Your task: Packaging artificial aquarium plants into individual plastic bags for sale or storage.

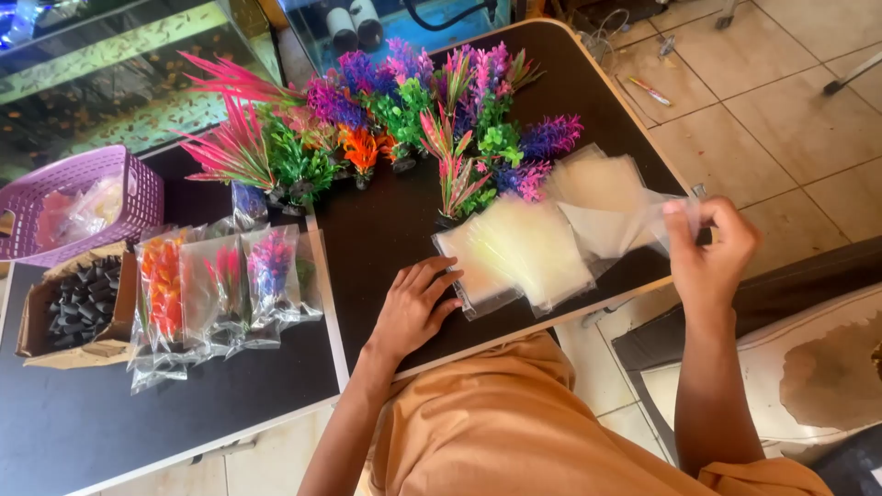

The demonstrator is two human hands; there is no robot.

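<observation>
We count one purple basket [92, 184] at far left, cut by the frame, and one cardboard box [64, 312] of dark pieces, too many to count. About four filled clear packets [220, 289] lie next, overlapping. A row of plastic plants [386, 119] runs behind; their number is unclear. Our left hand [413, 308] rests flat on the black table [377, 230], fingers spread, holding nothing, touching the stack of empty clear bags [524, 253]. Our right hand [712, 248], raised past the table edge, pinches one clear bag [666, 225], hard to make out.
</observation>
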